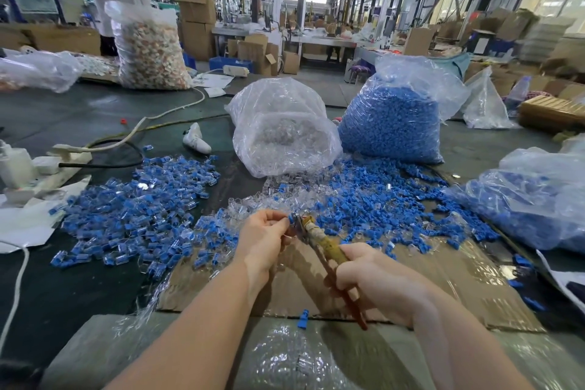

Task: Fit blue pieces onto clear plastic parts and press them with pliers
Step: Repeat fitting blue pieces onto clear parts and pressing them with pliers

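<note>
Bubble wrap (294,358) nearest; hands grip pliers (326,247) and blue piece (291,218) amid heaps.

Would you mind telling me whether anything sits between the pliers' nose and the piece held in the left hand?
Nothing visible does. The pliers, gripped by the right hand, already have their nose at the small blue piece pinched by the left hand.

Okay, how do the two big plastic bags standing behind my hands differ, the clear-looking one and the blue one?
The clear bag holds transparent parts, so it looks whitish; the blue bag is packed with blue pieces. The clear bag sits lower and slumps, its mouth tipped toward the camera; the blue bag stands taller and fuller, its top rising open above the fill. The clear bag is on the left, the blue bag on the right. Both are see-through plastic, with contents spilled at their bases.
</note>
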A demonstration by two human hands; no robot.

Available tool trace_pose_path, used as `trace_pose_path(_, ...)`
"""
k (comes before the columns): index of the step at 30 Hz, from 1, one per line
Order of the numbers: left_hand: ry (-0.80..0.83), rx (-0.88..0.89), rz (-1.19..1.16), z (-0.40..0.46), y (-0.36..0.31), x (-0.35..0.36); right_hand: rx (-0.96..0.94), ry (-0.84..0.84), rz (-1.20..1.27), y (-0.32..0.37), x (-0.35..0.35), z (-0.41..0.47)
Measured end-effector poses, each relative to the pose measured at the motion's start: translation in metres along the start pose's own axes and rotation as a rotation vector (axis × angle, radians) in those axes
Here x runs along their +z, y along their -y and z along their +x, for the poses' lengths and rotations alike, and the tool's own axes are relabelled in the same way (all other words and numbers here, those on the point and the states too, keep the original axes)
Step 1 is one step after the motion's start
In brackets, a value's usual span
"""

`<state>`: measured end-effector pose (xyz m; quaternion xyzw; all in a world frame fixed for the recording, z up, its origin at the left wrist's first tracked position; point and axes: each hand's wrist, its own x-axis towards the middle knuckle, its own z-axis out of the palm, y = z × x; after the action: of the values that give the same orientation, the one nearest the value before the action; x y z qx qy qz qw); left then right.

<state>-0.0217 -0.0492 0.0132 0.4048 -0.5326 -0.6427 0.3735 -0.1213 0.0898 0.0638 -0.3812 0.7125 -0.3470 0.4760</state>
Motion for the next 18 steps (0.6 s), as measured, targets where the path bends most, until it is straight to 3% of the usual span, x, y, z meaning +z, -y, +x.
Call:
trace_pose_path(12, -0.029, -0.015, 0.045, -0.006, -0.006, 0.0, -0.002, 0.14, 0.001, 0.006, -0.002, -0.005)
trace_pose_path(18, -0.015, -0.055, 0.034, -0.012, -0.009, 0.002, -0.013, 0.075, -0.076, 0.007, 0.001, -0.007)
